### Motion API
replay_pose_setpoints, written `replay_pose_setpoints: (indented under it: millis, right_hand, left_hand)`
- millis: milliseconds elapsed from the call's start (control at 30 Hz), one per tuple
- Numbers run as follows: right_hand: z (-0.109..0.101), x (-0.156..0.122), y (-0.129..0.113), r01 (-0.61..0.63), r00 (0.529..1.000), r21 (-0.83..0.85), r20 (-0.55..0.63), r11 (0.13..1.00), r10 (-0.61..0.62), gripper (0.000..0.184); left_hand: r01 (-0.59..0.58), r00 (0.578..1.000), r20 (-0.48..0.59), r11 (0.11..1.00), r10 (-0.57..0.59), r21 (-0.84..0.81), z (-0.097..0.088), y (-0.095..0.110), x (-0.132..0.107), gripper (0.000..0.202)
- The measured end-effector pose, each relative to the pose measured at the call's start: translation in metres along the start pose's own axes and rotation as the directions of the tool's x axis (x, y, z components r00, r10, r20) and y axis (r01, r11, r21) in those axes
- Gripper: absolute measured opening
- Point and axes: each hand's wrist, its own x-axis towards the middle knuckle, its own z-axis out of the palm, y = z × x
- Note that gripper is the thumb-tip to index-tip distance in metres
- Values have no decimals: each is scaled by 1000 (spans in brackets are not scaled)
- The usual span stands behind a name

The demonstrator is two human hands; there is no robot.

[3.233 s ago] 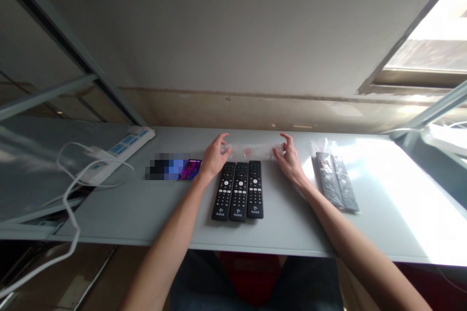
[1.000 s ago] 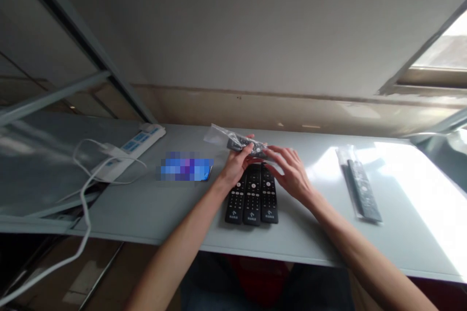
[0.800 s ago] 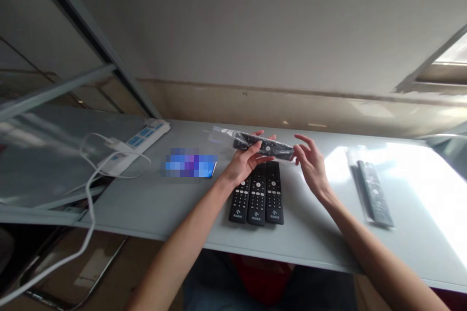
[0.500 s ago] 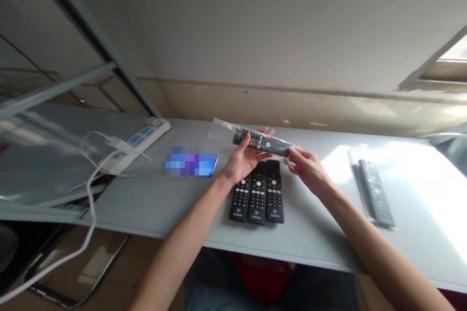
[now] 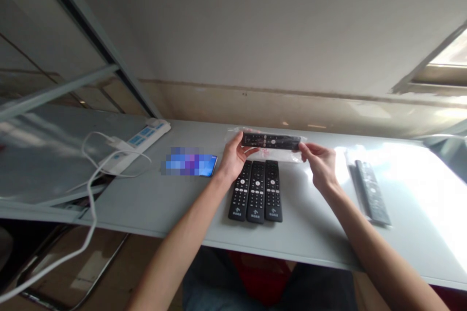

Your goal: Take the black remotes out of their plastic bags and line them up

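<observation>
A black remote control [image 5: 272,141] in a clear plastic bag [image 5: 284,155] is held level above the table between both hands. My left hand [image 5: 235,158] grips its left end, thumb on top and fingers behind. At the other end, my right hand [image 5: 320,161] pinches the bag and the remote's tip. Below them lie three bare black remotes side by side: a left one [image 5: 240,199], a middle one [image 5: 256,199] and a right one [image 5: 273,199]. Another bagged remote [image 5: 372,193] lies apart on the right.
A phone [image 5: 191,164] with a lit, blurred screen lies left of the remotes on the grey table [image 5: 175,209]. Farther left is a white power strip [image 5: 140,143] with a plugged-in charger and a white cable [image 5: 91,194] hanging over the edge. The wall runs along the back.
The bagged remote has turned from a slant to nearly level, and the bag now spreads below it. My right hand has moved slightly right; my left hand shifted a little left.
</observation>
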Motion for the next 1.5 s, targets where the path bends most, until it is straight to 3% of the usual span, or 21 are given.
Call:
replay_pose_setpoints:
  millis: [100, 200, 300, 400, 500, 633, 700, 767, 867, 933, 1000, 1100, 1267, 1500]
  right_hand:
    - [2, 5, -17, 121, 991, -44, -61, 992, -123, 32]
    - [6, 16, -48, 281, 958, -94, -27, 955, -284, 27]
    - [13, 30, -81, 411, 911, -87, 8, 907, -412, 22]
    - [20, 42, -106, 433, 901, -70, 46, 899, -431, 21]
    - [20, 51, -124, 411, 910, -40, 64, 911, -409, 18]
    - [2, 71, -135, 416, 908, -43, -23, 908, -418, 16]
    - [-15, 88, -129, 411, 895, -78, -153, 908, -418, 17]
    - [-30, 102, -109, 373, 860, -62, -350, 926, -370, 16]
    - [-40, 103, -59, 192, 871, 109, -477, 975, -118, 35]
    - [-33, 87, -22, 67, 917, 155, -398, 986, 1, 50]
    - [-19, 62, 9, 16, 959, 182, -281, 983, 36, 62]
    - [2, 28, 31, -52, 984, 179, -159, 983, 81, 66]
    - [9, 14, 23, -47, 996, 101, -65, 994, 53, 64]
    - [7, 5, 8, -103, 995, 161, 8, 982, 103, 68]
  left_hand:
    - [17, 997, -78, 999, -21, -41, -3, -1, 2, 31]
    - [15, 983, -181, 996, -31, -90, -5, -2, 5, 25]
    - [13, 976, -214, 992, -40, -126, -5, 1, 6, 26]
    - [51, 983, -169, 993, -68, -104, -3, 4, 5, 30]
    - [104, 993, -46, 995, -104, -8, 0, 5, 1, 40]
    - [154, 978, 120, 978, -171, 141, 2, 2, -2, 52]
    - [157, 980, 103, 977, -172, 143, 1, 1, -2, 46]
    - [133, 991, 18, 986, -136, 103, 0, 2, 0, 38]
    - [62, 992, -113, 998, -60, 14, 0, 6, 2, 28]
    - [31, 992, -121, 999, -35, -37, 1, 8, 2, 23]
    - [32, 995, -91, 997, -39, -77, 1, 9, 1, 22]
    - [53, 996, -62, 993, -60, -106, 0, 9, 0, 26]
    - [46, 994, -93, 997, -52, -59, 0, 4, -1, 26]
    - [85, 996, 45, 995, -83, -53, 9, 3, -8, 30]
